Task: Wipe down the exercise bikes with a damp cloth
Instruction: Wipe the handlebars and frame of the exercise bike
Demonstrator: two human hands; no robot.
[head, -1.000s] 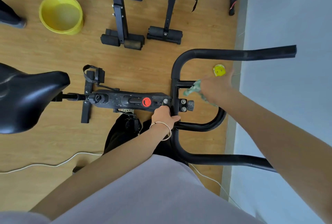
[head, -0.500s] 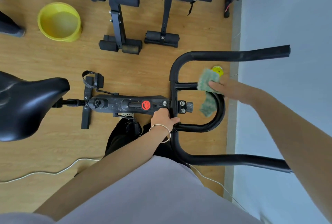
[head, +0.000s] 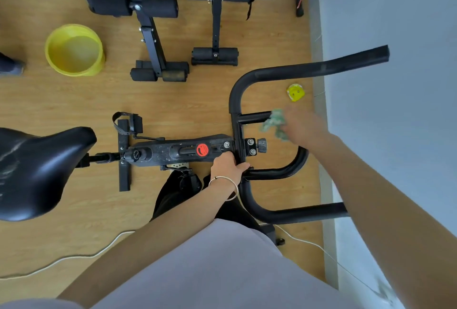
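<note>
**A:** Where is the crumpled green cloth [head: 274, 124]?

**B:** It is in the right hand [head: 305, 128], bunched up against the short upper cross-tube of the black tubular handlebar [head: 296, 71]. The hand is blurred, but its fingers look closed on the cloth.

**A:** And the left hand [head: 227, 166]?

**B:** Its fingers wrap round the handlebar's middle upright, just where that meets the black bike frame [head: 160, 152]. It is near the round red knob [head: 202, 149]. A thin metal bangle [head: 226, 186] sits on that wrist.

**A:** What else is around?

**B:** The black padded saddle [head: 42, 170] is at the left end of the frame. On the wooden floor [head: 61, 100], a yellow plastic bucket [head: 74, 71] stands well apart from the bike. A small yellow round object [head: 295, 92] lies near the wall, between the handlebar's far arm and the cloth. A white cable [head: 74, 258] trails across the boards. Black padded gym benches [head: 153, 6] stand beyond the bike.
</note>
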